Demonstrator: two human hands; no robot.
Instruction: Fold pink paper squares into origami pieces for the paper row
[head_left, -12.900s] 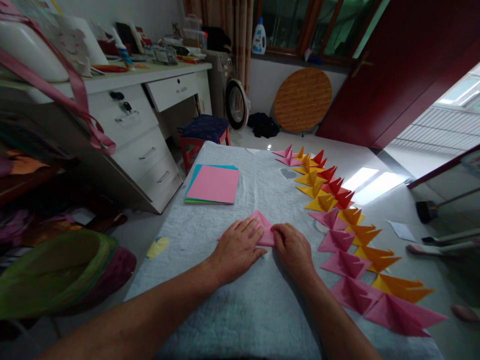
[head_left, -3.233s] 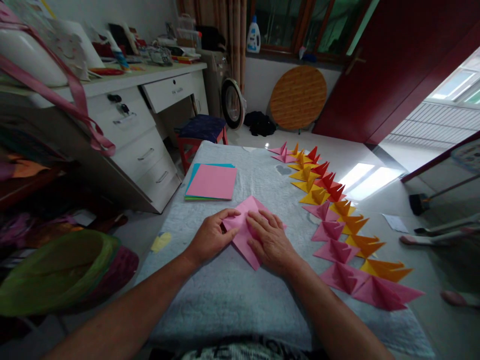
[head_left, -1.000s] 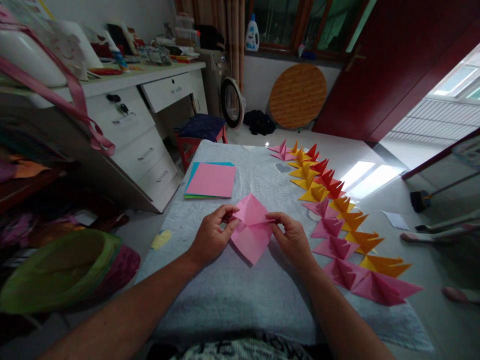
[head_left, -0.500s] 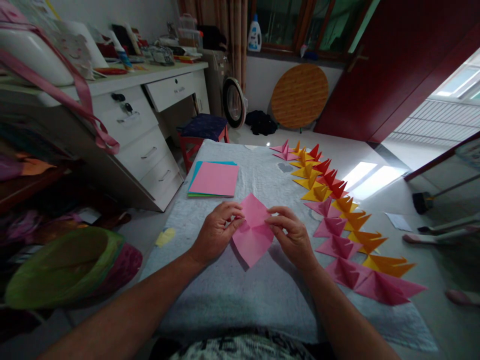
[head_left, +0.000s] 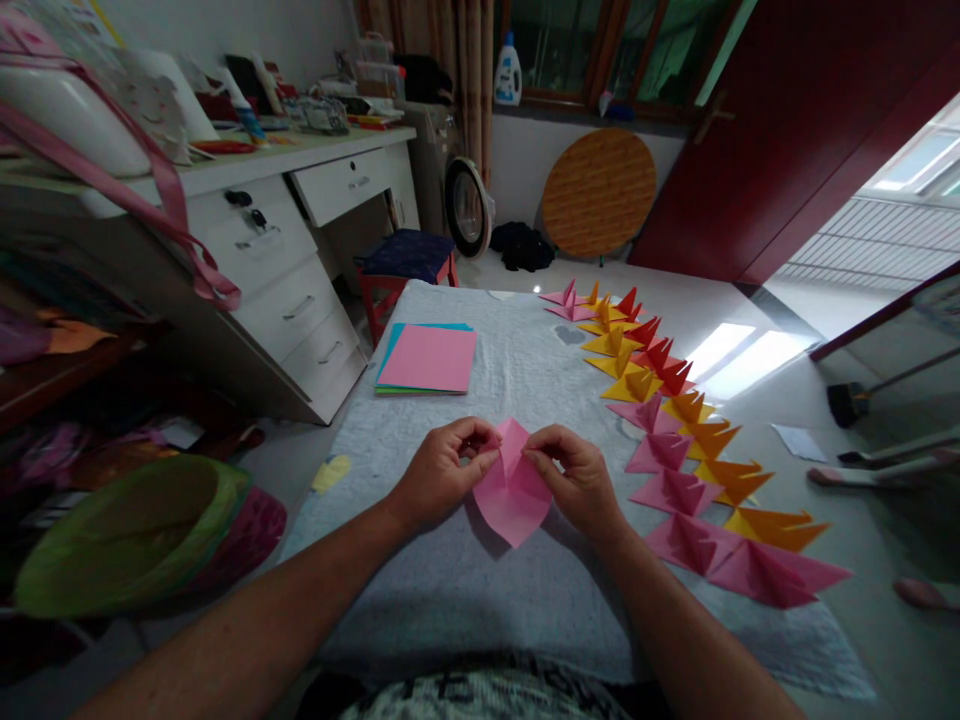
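Observation:
A creased sheet of pink origami paper (head_left: 513, 505) is held up over the cloth-covered table (head_left: 420, 590), one corner pointing towards me. My left hand (head_left: 448, 468) pinches its left side between thumb and fingers. On the opposite side my right hand (head_left: 574, 472) pinches it the same way. Between the fingertips the paper bends inward along its middle crease. Part of its far half is hidden behind my fingers. Beyond my left hand lies a stack of square paper (head_left: 431, 360), pink on top with blue and green edges showing.
Several folded paper cranes (head_left: 679, 492) in pink, yellow, orange and red stand in rows along the table's right side. A green-lined bin (head_left: 135, 530) is on the floor at left. Past the table's far left corner stands a stool (head_left: 409, 255) beside the white desk (head_left: 277, 270).
Both hands have drawn closer together, bringing the paper's sides inward. The sheet has narrowed at its middle and sits slightly nearer to me.

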